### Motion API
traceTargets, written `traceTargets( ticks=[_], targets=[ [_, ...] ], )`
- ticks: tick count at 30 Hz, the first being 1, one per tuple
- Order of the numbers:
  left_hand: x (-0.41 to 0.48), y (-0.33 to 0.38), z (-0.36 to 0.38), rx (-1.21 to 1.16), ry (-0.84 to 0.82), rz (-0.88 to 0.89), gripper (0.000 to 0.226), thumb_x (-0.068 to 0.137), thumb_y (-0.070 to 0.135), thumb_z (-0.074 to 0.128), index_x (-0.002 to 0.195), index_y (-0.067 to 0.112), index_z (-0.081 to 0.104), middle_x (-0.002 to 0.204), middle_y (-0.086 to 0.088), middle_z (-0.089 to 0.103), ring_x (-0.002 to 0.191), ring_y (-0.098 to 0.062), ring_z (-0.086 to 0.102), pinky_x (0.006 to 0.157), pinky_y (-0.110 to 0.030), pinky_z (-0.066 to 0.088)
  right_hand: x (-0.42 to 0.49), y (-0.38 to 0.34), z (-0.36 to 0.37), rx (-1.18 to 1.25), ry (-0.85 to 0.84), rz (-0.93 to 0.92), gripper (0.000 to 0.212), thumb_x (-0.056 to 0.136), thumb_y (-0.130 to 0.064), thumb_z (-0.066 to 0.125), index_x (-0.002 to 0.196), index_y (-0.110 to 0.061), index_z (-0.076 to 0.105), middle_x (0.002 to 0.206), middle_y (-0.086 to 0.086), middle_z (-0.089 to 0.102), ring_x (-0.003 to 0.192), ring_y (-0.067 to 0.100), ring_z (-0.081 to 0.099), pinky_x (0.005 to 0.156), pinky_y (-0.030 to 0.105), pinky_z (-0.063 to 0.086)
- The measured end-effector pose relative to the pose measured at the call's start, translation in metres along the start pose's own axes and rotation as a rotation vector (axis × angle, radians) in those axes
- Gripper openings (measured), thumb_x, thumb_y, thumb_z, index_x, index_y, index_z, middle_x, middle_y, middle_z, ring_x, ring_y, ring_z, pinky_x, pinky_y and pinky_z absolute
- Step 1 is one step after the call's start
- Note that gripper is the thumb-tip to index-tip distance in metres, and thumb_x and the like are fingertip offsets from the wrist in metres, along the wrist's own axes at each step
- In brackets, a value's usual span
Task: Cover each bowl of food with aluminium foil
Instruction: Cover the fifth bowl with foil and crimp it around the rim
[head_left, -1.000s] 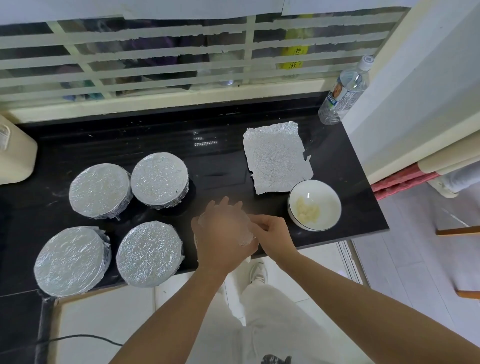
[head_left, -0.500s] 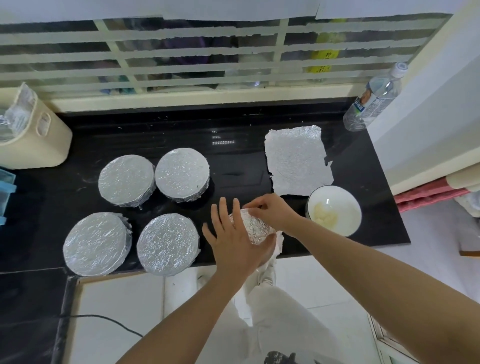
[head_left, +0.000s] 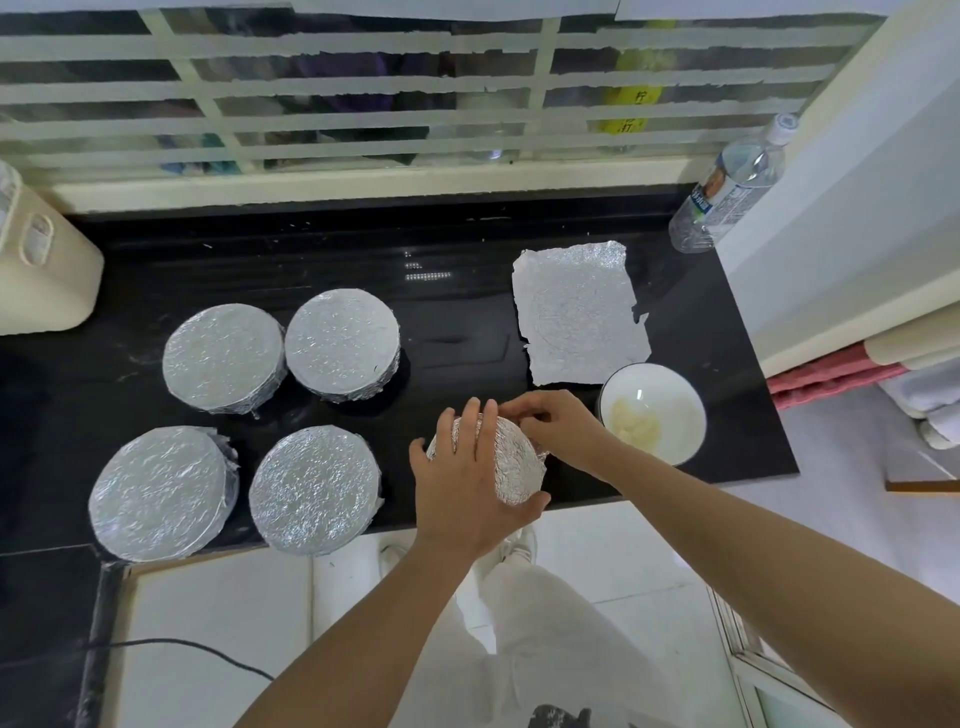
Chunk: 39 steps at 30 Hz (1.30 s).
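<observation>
The black bench (head_left: 467, 322) carries four foil-covered bowls (head_left: 223, 358) at its left end, finished. A spare foil sheet (head_left: 579, 312) lies near the right edge, ready beside the uncovered bowl (head_left: 675, 400). At the front edge the left hand (head_left: 462, 493), fingers flat, steadies the fifth bowl (head_left: 511, 462) while the right hand (head_left: 561, 421) pinches its foil tight at the far rim.

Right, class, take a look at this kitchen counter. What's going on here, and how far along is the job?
A person is fitting foil over a bowl at the front edge of the counter. The left hand presses on top of the foil-wrapped bowl, and the right hand pinches the foil at its far rim. Four covered bowls sit to the left. One white bowl of food sits uncovered on the right, with a flat foil sheet behind it.
</observation>
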<state>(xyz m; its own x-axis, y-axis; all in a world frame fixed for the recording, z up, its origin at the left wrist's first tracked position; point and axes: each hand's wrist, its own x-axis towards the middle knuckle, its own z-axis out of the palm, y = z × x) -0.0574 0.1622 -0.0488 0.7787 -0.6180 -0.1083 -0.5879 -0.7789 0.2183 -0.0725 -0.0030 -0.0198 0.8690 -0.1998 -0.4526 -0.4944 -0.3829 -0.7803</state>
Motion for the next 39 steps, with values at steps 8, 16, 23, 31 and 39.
traceTargets(
  ticks=[8,16,23,31,39],
  targets=[
    [0.000,-0.001,0.001,0.024,0.012,0.008,0.111,0.069,0.091,0.033,0.151,0.017,0.035,0.153,-0.005,0.040,0.136,-0.032,0.041,0.099,-0.058,0.040,0.002,0.014,-0.002,-0.108,0.043,-0.078,0.017,0.090,-0.014,0.063,0.100,-0.019,0.076,0.089,-0.008,0.072,0.080,0.005,0.066,0.075,0.019,0.053],
    [-0.001,-0.001,0.000,0.041,0.009,0.017,0.108,0.069,0.091,0.033,0.149,0.019,0.037,0.153,-0.005,0.040,0.136,-0.031,0.041,0.099,-0.057,0.040,0.012,0.004,-0.009,-0.373,0.015,-0.151,0.008,0.088,-0.020,0.065,0.088,-0.020,0.073,0.084,-0.007,0.069,0.074,0.006,0.059,0.073,0.022,0.050],
    [-0.001,0.000,0.000,0.036,0.011,0.018,0.106,0.069,0.089,0.036,0.149,0.019,0.037,0.154,-0.004,0.039,0.136,-0.030,0.040,0.098,-0.056,0.040,0.008,0.013,-0.002,-0.313,0.122,-0.247,0.010,0.083,-0.011,0.068,0.082,-0.019,0.074,0.081,-0.005,0.068,0.073,0.008,0.061,0.070,0.028,0.052],
    [0.000,-0.001,0.001,0.046,0.011,0.018,0.105,0.070,0.089,0.037,0.149,0.019,0.038,0.146,-0.005,0.044,0.131,-0.030,0.042,0.096,-0.054,0.041,-0.001,0.014,0.000,-0.179,0.120,-0.167,0.017,0.087,-0.019,0.065,0.101,-0.020,0.076,0.087,-0.007,0.075,0.079,0.004,0.067,0.080,0.027,0.055],
    [0.000,0.000,0.001,0.043,0.032,0.019,0.106,0.070,0.089,0.038,0.148,0.018,0.039,0.144,-0.007,0.047,0.128,-0.030,0.045,0.095,-0.053,0.041,-0.038,0.016,0.026,0.209,0.254,0.094,0.035,0.087,-0.018,0.069,0.122,-0.017,0.065,0.111,-0.006,0.071,0.102,0.002,0.065,0.092,0.022,0.051]
  ],
)
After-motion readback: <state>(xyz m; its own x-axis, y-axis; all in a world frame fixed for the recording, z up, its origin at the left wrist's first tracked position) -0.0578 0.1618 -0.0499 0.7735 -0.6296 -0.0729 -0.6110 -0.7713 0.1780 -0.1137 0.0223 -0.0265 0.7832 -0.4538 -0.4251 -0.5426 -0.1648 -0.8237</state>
